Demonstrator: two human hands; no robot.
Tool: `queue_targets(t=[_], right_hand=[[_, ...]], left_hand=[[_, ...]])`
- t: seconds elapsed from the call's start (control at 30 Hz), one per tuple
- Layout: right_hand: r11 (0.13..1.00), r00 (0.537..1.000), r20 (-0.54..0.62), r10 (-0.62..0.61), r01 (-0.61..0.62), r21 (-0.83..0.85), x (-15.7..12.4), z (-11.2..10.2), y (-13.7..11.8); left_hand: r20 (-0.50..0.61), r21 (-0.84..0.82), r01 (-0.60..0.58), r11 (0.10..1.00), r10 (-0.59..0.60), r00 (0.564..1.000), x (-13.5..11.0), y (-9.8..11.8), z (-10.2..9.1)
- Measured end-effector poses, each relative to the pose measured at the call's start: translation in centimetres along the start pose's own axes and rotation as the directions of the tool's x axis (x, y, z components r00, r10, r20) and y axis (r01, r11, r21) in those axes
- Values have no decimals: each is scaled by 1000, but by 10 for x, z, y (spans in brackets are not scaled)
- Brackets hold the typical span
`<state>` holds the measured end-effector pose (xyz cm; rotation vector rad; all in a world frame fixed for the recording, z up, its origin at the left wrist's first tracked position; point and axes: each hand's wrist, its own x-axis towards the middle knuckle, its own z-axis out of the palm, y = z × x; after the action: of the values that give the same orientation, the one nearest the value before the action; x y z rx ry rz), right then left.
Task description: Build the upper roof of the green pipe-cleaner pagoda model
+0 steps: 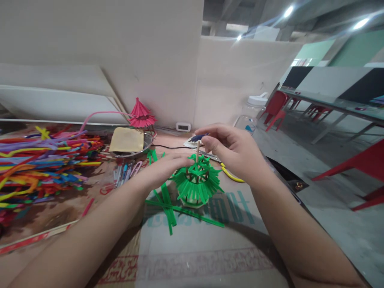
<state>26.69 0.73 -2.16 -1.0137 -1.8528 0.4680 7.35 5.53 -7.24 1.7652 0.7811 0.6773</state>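
A small green umbrella-shaped craft (196,182) made of fringed green strips stands on the table, with a thin wooden stick (197,151) rising from its top. My left hand (168,166) rests against its left side, fingers closed on the green top. My right hand (232,150) is above and to the right, pinching a small dark blue piece (198,138) at the stick's tip. Loose green strips (172,208) lie on the table below the left hand.
A big heap of coloured pipe cleaners (39,160) fills the left. A finished pink paper umbrella (141,114) stands by the wall beside a metal dish (141,150) covered with tan paper. Yellow-handled pliers (231,175), pens (124,173), a clear jar (250,116), red chairs (360,164) at right.
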Motion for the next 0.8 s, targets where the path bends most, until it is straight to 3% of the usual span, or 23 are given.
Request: queue_targets(t=[0.2, 0.4, 0.5, 0.6, 0.7, 0.8], right_hand=[[998, 1000, 19, -11, 12, -56, 2, 3, 3], [998, 996, -86, -2, -3, -66, 2, -11, 3], [996, 993, -120, -6, -4, -85, 2, -19, 1], [994, 993, -118, 17, -30, -107, 3, -25, 0], [992, 995, -95, 26, -37, -121, 3, -29, 0], [991, 996, -85, 14, -25, -130, 3, -32, 0]], left_hand=[[-15, 94, -57, 994, 59, 998, -4, 3, -3], [-117, 267, 65, 962, -35, 993, -12, 13, -17], [-54, 389, -9, 921, 33, 998, -14, 21, -25], [26, 511, -31, 859, 21, 999, -19, 24, -30], [84, 574, -12, 819, -45, 995, -23, 20, -25], [87, 561, -89, 823, 48, 995, -21, 13, -15]])
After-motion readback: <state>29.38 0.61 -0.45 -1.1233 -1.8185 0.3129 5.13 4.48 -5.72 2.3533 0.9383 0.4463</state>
